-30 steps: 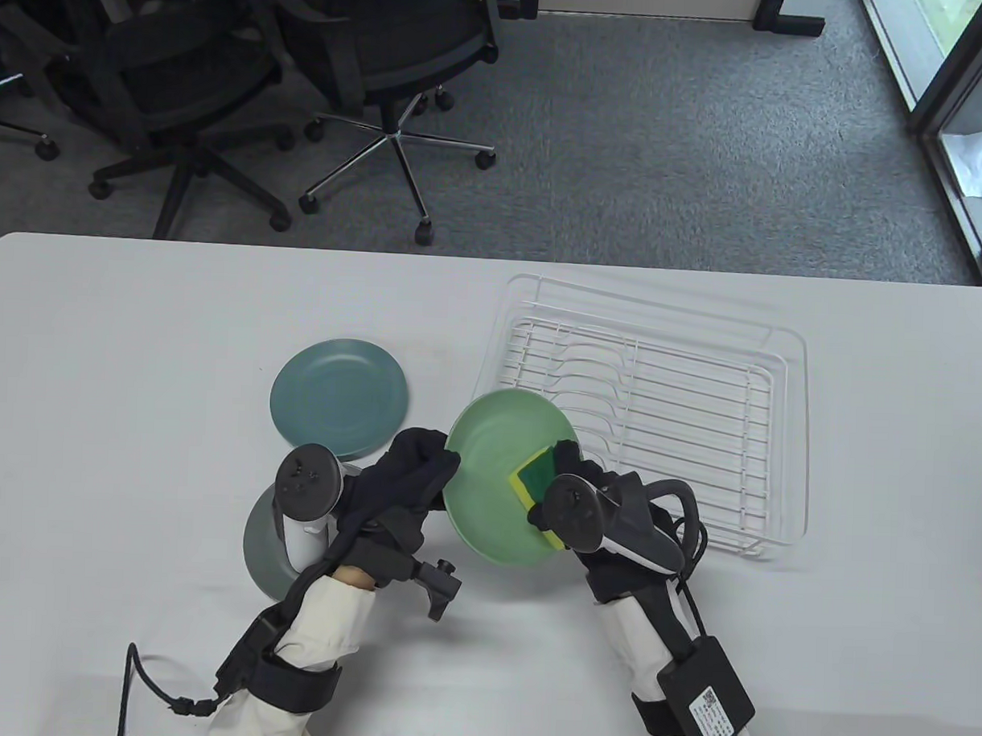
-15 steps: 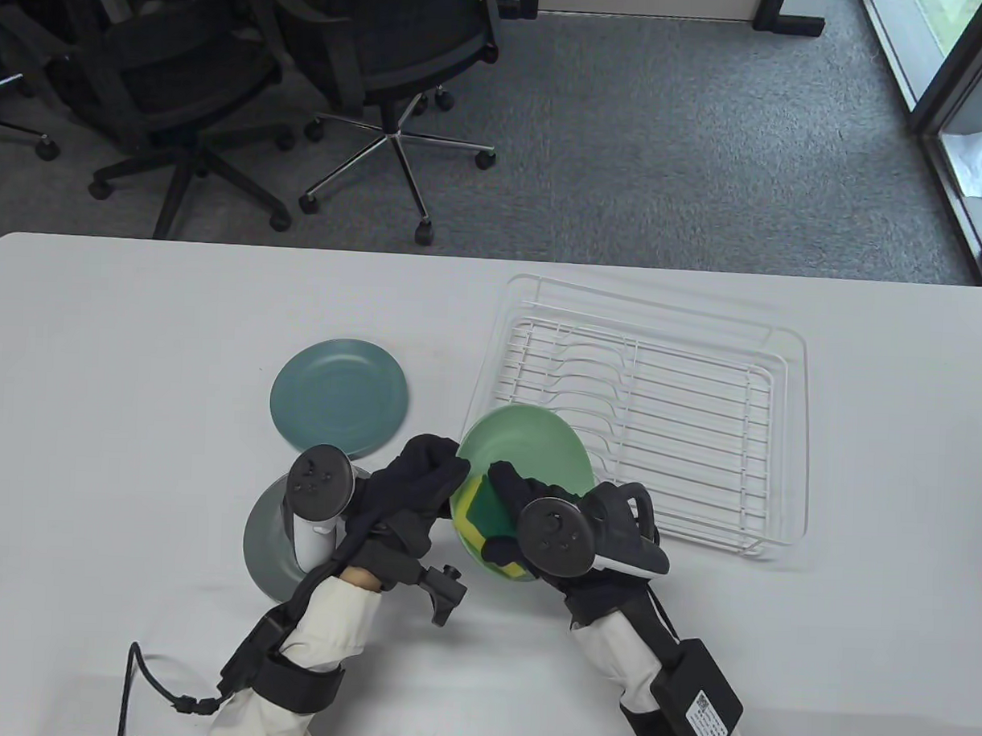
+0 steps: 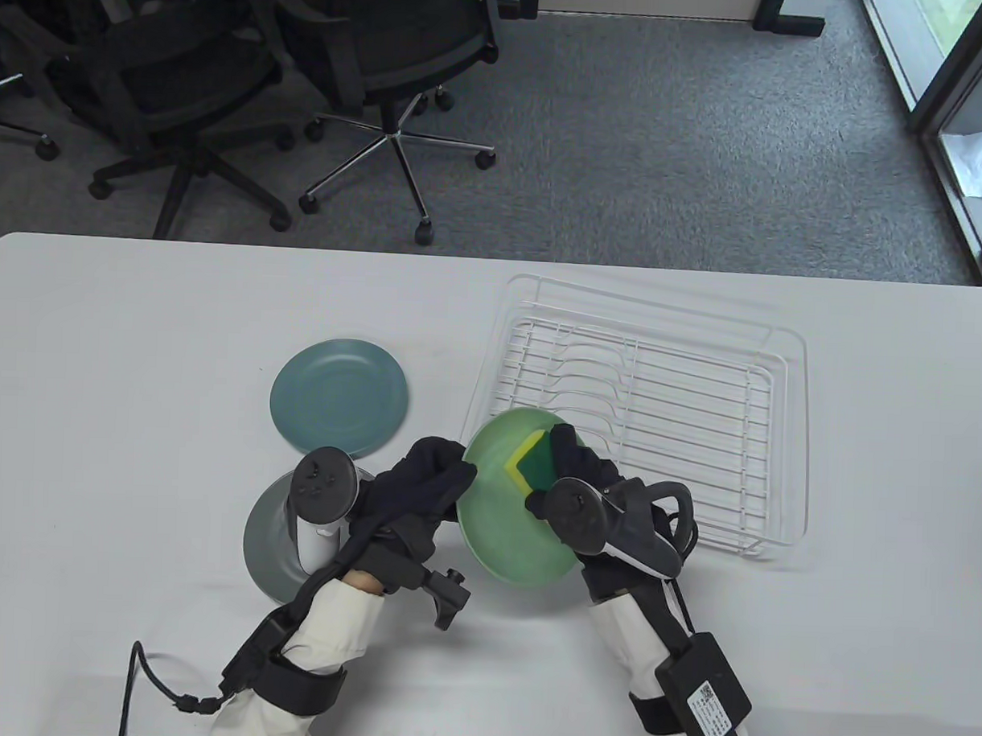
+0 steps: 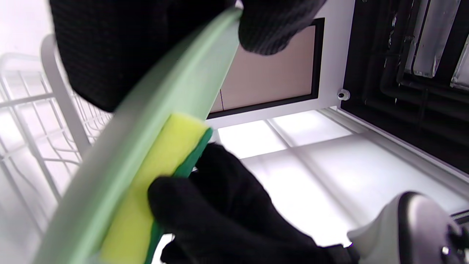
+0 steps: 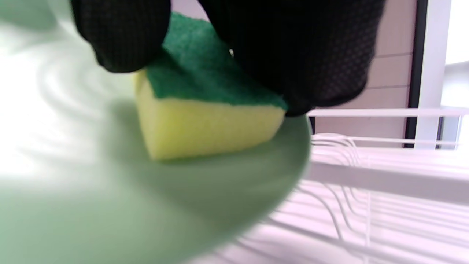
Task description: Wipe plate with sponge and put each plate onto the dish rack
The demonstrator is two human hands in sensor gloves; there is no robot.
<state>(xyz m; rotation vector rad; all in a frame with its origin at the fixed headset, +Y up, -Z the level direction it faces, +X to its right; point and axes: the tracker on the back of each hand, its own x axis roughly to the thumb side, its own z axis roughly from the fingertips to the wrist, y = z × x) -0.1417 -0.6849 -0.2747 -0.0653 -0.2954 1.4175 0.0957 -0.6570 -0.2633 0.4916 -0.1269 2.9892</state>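
A light green plate (image 3: 508, 513) is held tilted above the table, just left of the white wire dish rack (image 3: 779, 410). My left hand (image 3: 435, 475) grips its left rim (image 4: 190, 73). My right hand (image 3: 572, 467) holds a yellow and green sponge (image 3: 532, 462) and presses its yellow side against the upper part of the plate's face (image 5: 110, 205). In the right wrist view the sponge (image 5: 209, 117) sits under my fingers (image 5: 124, 36). A teal plate (image 3: 339, 396) lies flat on the table. A grey plate (image 3: 266, 545) lies partly hidden under my left wrist.
The dish rack holds no plates. Office chairs (image 3: 389, 67) stand on the carpet beyond the table's far edge. A cable and a black box (image 3: 703, 688) hang from my right forearm.
The sponge has swept from the plate's lower left to its upper part near the rack. The plate has tilted back a little in my left hand.
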